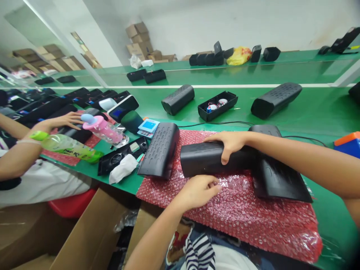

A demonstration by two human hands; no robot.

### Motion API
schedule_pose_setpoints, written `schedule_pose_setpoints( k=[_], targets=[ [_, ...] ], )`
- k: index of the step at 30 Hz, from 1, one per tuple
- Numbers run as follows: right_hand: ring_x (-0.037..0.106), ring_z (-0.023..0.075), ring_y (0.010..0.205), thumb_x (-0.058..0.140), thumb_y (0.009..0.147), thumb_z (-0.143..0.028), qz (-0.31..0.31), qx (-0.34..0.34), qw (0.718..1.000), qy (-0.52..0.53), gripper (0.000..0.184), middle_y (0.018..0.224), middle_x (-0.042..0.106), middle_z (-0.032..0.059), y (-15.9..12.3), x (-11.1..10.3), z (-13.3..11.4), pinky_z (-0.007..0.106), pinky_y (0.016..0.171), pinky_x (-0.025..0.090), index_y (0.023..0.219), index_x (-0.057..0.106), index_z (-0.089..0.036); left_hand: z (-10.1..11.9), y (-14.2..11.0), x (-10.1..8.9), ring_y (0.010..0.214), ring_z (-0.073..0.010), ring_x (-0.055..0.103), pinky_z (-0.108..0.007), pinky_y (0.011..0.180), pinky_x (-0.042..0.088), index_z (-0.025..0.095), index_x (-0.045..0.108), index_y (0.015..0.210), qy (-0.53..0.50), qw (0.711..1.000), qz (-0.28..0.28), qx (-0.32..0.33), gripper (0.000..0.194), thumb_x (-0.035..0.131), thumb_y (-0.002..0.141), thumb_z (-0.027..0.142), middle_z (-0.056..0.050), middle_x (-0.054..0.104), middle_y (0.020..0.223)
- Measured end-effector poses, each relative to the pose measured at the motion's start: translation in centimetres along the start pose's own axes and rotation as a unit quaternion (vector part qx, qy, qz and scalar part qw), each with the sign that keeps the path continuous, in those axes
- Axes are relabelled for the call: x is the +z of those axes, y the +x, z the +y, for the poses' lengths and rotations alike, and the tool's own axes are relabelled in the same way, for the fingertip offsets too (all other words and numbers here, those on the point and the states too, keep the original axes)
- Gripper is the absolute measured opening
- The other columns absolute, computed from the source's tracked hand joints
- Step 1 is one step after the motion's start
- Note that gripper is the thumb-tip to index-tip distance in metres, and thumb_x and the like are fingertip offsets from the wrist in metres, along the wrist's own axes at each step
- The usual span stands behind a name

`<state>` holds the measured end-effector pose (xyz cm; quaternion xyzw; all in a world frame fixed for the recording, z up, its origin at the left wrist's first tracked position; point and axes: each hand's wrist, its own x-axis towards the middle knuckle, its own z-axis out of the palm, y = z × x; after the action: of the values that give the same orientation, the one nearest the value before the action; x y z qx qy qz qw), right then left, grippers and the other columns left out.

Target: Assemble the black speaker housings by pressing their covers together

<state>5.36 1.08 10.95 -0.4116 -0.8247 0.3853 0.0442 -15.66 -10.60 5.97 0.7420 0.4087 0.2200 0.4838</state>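
My right hand (232, 144) lies over the top of a black speaker housing (202, 161), its thumb pressed down the front and its fingers on the far side. Just below that housing, my left hand (198, 191) hovers with loosely curled fingers, the thumb apart and nothing visible in it. Red bubble wrap (253, 221) lies under the housing. To the left a second black housing with a dimpled top (161, 148) stands at a slant. On the right another black housing (278, 176) lies partly behind my right forearm.
On the green bench stand an open shell with wired speakers (218, 105), a closed housing (277, 99) and a blue-white device (148, 127). Left are a pink bottle (104, 129), a green bottle (70, 146) and a co-worker's hand (66, 120). A cardboard box (87, 225) stands below.
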Motion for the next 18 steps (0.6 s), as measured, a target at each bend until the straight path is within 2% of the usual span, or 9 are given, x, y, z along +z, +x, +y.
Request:
schedule_pose_setpoints(
  k=[1,4,5,6,8,9,13,15,18],
  targets=[
    [0.055,0.0364,0.120,0.088,0.042,-0.032,-0.007,0.004,1.000,-0.012,0.103,0.136,0.057,0.0098,0.0,0.3,-0.2,0.046,0.104,0.045,0.139,0.056,-0.020,0.9,-0.7,-0.7,0.067,-0.0215,0.066,-0.034,0.064,0.051,0.023,0.073,0.079,0.087,0.995,0.001,0.042,0.019,0.056,0.086,0.027,-0.005,0.074,0.077],
    [0.054,0.0369,0.121,0.088,0.044,-0.029,-0.014,0.011,1.000,-0.020,0.104,0.137,0.057,0.0108,0.1,0.8,-0.7,0.047,0.104,0.044,0.142,0.053,-0.018,2.6,-1.1,-2.6,0.083,-0.0253,0.068,-0.039,0.078,0.053,0.020,0.071,0.089,0.266,0.941,0.146,0.149,0.019,0.055,0.080,0.022,-0.008,0.073,0.086],
    [0.055,0.0370,0.121,0.088,0.044,-0.029,-0.013,0.011,1.000,-0.017,0.103,0.136,0.057,0.0105,0.1,0.9,-0.7,0.047,0.105,0.044,0.141,0.054,-0.018,2.7,-0.6,-3.1,0.093,-0.0287,0.067,-0.043,0.086,0.053,0.018,0.070,0.100,0.305,0.923,0.176,0.158,0.027,0.059,0.076,0.024,-0.011,0.073,0.098],
    [0.055,0.0371,0.120,0.088,0.044,-0.029,-0.013,0.008,1.000,-0.015,0.102,0.136,0.058,0.0101,0.1,0.9,-0.8,0.048,0.105,0.044,0.140,0.055,-0.018,2.8,0.0,-3.4,0.107,-0.0332,0.064,-0.048,0.095,0.050,0.016,0.066,0.115,0.342,0.910,0.177,0.153,0.044,0.063,0.072,0.027,-0.015,0.070,0.113],
    [0.054,0.0375,0.121,0.088,0.045,-0.030,-0.013,-0.003,1.000,-0.014,0.100,0.136,0.058,0.0091,0.1,0.9,-0.8,0.049,0.106,0.042,0.138,0.056,-0.019,2.6,1.5,-3.9,0.128,-0.0412,0.051,-0.059,0.106,0.039,0.014,0.051,0.137,0.406,0.900,0.121,0.105,0.073,0.068,0.068,0.032,-0.021,0.057,0.138],
    [0.054,0.0374,0.122,0.088,0.045,-0.030,-0.014,-0.006,1.000,-0.017,0.101,0.137,0.057,0.0089,0.1,0.8,-0.8,0.049,0.107,0.042,0.139,0.055,-0.019,2.6,2.2,-4.1,0.133,-0.0430,0.046,-0.062,0.108,0.036,0.013,0.047,0.141,0.429,0.896,0.085,0.078,0.078,0.068,0.069,0.033,-0.022,0.051,0.143],
    [0.052,0.0348,0.125,0.086,0.050,-0.030,-0.025,-0.007,0.998,-0.056,0.104,0.141,0.054,0.0081,0.0,0.8,-0.7,0.044,0.105,0.043,0.146,0.047,-0.019,3.3,3.5,-4.5,0.134,-0.0380,0.047,-0.055,0.111,0.035,0.010,0.048,0.140,0.466,0.883,0.005,0.047,0.066,0.059,0.080,0.034,-0.022,0.048,0.146],
    [0.053,0.0335,0.123,0.085,0.053,-0.030,-0.025,-0.022,0.997,-0.071,0.103,0.140,0.054,0.0070,-0.1,1.1,-0.9,0.042,0.104,0.044,0.147,0.045,-0.021,3.9,3.5,-4.5,0.129,-0.0362,0.051,-0.052,0.110,0.038,0.011,0.052,0.135,0.475,0.878,-0.008,0.049,0.062,0.060,0.079,0.035,-0.020,0.053,0.141],
    [0.056,0.0349,0.119,0.087,0.053,-0.033,-0.014,-0.029,0.994,-0.107,0.106,0.138,0.055,0.0101,-0.8,2.0,-1.5,0.044,0.102,0.045,0.149,0.042,-0.020,4.3,3.3,-4.1,0.127,-0.0393,0.050,-0.053,0.109,0.038,0.010,0.055,0.128,0.492,0.870,-0.029,0.037,0.060,0.062,0.075,0.036,-0.023,0.052,0.138]
  ],
)
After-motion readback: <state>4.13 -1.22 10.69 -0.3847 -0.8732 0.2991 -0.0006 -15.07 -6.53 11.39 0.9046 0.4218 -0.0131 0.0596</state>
